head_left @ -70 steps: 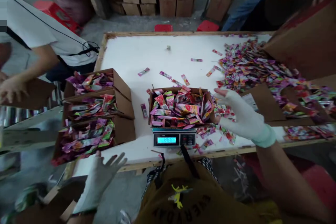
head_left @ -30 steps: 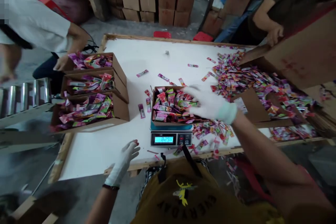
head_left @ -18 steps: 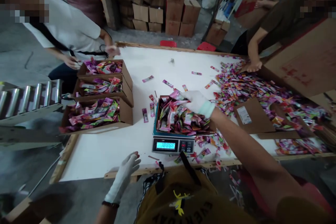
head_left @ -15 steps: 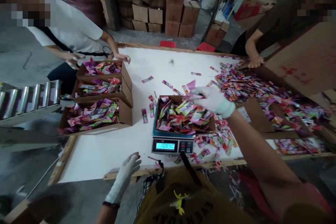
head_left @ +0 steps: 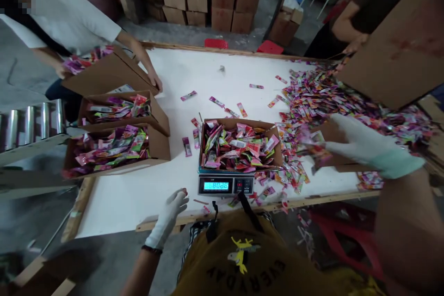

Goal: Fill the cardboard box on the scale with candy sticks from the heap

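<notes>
My left hand (head_left: pixel 169 212), in a white glove, hovers over the table's front edge with its fingers apart and nothing in it. My right hand (head_left: pixel 360 141), also gloved, is right of the scale and smeared by motion. Several small shiny packets (head_left: pixel 315 149) are blurred at its fingertips and seem gripped there. A cardboard box (head_left: pixel 281 163) full of pink, purple and green packets rests on a digital scale (head_left: pixel 201 186) with a lit display. Loose packets (head_left: pixel 294 175) lie right of the scale. Behind my right hand is an open carton (head_left: pixel 331 134), partly hidden.
Two filled boxes (head_left: pixel 161 118) stand at the left of the white table (head_left: pixel 118 208), beside a roller conveyor (head_left: pixel 31 122). A co-worker's hands hold a third, tilted box (head_left: pixel 107 74). Another co-worker holds a large carton (head_left: pixel 388 60) by a packet heap (head_left: pixel 312 92). Red stools stand behind.
My right hand has swung right, from above the box on the scale to the loose packets. The left co-worker's box has been lifted and tilted. My left hand has barely moved.
</notes>
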Tool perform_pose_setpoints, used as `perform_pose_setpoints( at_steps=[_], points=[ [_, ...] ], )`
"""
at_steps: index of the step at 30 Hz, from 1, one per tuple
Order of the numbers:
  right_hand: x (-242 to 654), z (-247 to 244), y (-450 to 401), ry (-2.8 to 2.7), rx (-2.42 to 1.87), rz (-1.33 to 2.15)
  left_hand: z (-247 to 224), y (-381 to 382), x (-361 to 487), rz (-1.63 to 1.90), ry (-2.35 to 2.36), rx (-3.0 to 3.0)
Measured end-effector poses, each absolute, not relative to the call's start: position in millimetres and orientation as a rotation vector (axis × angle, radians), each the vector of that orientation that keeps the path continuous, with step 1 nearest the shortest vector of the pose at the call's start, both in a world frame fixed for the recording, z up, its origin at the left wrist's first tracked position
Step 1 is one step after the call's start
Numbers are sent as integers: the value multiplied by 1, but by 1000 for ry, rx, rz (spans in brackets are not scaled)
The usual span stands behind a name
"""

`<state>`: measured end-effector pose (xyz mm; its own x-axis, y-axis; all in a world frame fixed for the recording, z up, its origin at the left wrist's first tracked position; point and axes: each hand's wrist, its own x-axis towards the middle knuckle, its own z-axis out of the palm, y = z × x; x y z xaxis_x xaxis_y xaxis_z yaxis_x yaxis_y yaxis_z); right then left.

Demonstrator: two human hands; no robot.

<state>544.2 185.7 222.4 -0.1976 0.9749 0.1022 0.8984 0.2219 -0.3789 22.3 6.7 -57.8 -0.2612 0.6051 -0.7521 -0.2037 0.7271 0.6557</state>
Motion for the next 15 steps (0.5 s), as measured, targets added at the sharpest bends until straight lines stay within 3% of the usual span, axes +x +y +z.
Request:
perform_pose_setpoints(
  at_steps=[4,7,15],
  points=[
    [466,225,192,-2305,-1571,592,-52,7,22,775,1695,324],
    [404,228,203,-2561,-1418,588,-47,5,21,782,1682,326],
    [319,164,221,-2920,-1688,608,-50,-17,19,837,1684,277]
  ],
)
